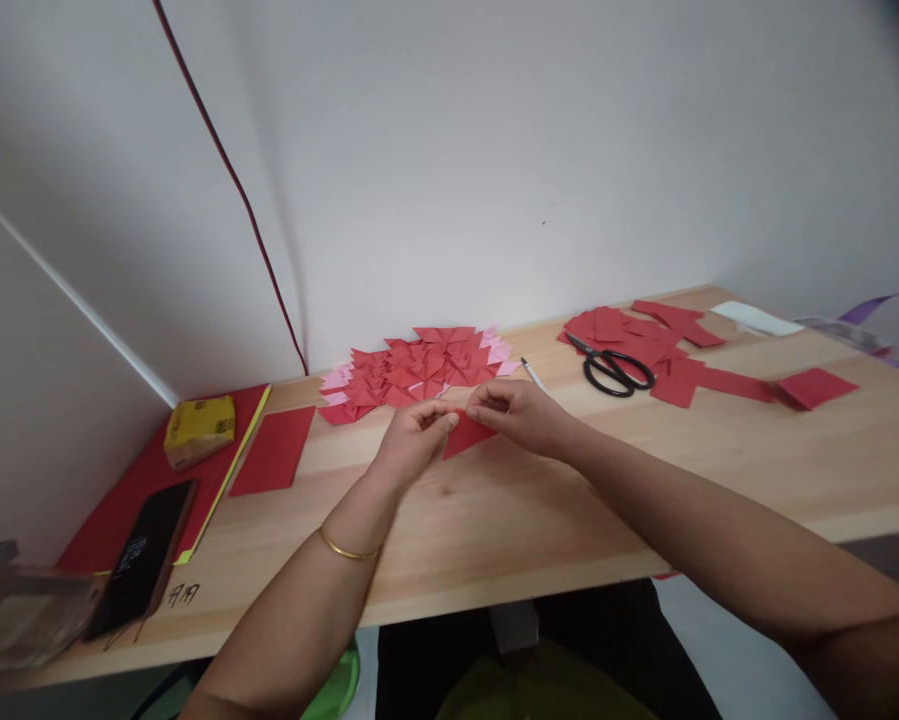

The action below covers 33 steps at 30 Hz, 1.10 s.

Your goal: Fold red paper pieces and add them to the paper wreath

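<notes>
A small piece of red paper (465, 437) is pinched between my two hands over the middle of the table. My left hand (417, 437) grips its upper left edge with thumb and forefinger. On the other side, my right hand (520, 412) is closed on the upper right part of the same paper. The paper's lower part hangs visible below my fingertips; its top is partly covered by them. Just beyond my hands lies a heap of folded red and pink paper pieces (426, 365). A pen (533, 373) rests behind my right hand.
Black-handled scissors (618, 372) lie on cut red paper (670, 340) at the right. A red sheet (275, 450), a yellow packet (200, 430) and a phone (143, 555) are on the left. The wall (449, 180) rises behind the wooden table (569, 540).
</notes>
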Tool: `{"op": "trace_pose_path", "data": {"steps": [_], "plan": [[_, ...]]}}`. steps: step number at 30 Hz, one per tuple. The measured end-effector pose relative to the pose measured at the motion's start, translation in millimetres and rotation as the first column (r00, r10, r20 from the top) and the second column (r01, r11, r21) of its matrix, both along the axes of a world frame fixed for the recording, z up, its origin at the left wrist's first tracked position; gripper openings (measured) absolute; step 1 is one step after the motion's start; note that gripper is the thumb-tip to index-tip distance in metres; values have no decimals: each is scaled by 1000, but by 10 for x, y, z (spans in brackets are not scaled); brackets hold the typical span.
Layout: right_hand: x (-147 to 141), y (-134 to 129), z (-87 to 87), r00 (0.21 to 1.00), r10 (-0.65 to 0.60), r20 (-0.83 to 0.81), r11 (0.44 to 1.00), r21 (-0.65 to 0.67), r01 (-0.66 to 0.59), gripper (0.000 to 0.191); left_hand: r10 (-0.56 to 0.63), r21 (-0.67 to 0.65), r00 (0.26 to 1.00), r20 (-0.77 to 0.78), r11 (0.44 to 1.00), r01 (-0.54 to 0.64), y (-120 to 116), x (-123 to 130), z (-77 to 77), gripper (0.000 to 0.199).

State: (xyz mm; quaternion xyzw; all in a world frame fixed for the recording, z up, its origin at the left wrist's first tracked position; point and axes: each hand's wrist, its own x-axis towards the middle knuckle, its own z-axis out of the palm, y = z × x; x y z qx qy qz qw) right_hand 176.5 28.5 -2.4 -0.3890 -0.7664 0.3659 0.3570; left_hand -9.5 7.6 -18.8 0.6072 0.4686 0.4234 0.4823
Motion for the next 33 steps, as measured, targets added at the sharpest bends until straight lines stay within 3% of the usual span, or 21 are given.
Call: {"op": "trace_pose_path", "data": {"steps": [3, 7, 9, 12, 15, 20, 23, 27, 31, 33], "plan": [[-7, -2, -22, 999, 28, -34, 1000, 13, -28, 14, 35, 49, 999, 4, 998, -36, 1, 15, -31, 22], [-33, -38, -15, 995, 99, -13, 993, 70, -98, 8, 16, 211, 982, -190, 977, 25, -20, 59, 51, 16], [-46, -58, -7, 994, 107, 7, 990, 90, -107, 8, 2, 226, 970, -245, 973, 55, -30, 76, 90, 17], [-62, -82, 9, 994, 106, 30, 984, 138, -109, 11, -9, 174, 978, -207, 984, 46, -33, 84, 102, 17], [-64, -84, 38, 998, 47, 33, 986, 158, -52, 12, -9, 100, 987, -163, 995, 25, -30, 74, 89, 13], [57, 3, 97, 998, -42, 36, 996, 80, 39, 14, -19, 49, 985, -173, 998, 28, -23, 1, 104, 10], [212, 110, 116, 980, -184, -71, 983, -3, 184, 18, 45, 52, 982, -183, 998, -36, -1, -85, 110, 11], [308, 202, 85, 913, -292, -286, 944, -237, 228, 25, 114, 61, 991, -66, 992, -110, 19, -109, 61, 11], [172, 142, 23, 913, -228, -339, 951, -277, 135, 26, 12, -51, 983, 184, 999, -2, -8, 42, -24, 26], [93, 84, 12, 931, -191, -311, 956, -276, 104, 24, 35, -88, 955, 296, 996, -9, -15, 110, -54, 26]]}}
